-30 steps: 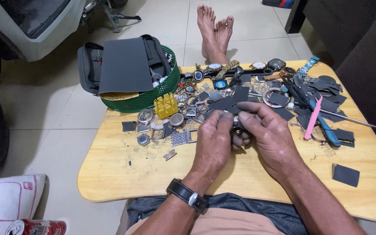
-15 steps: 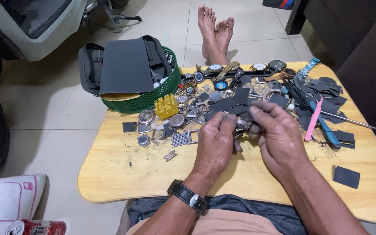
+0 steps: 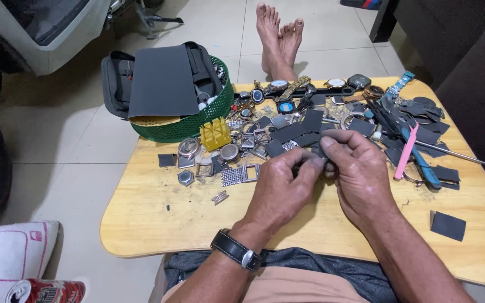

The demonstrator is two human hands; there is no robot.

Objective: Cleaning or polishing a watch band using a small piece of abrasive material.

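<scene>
Sandpaper scrap (image 3: 320, 150), small, dark grey.

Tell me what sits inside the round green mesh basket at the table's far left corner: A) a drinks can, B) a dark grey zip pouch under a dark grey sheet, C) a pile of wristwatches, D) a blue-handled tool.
B: the round green mesh basket holds a dark grey zip pouch, with a dark grey sheet laid over it.
</scene>
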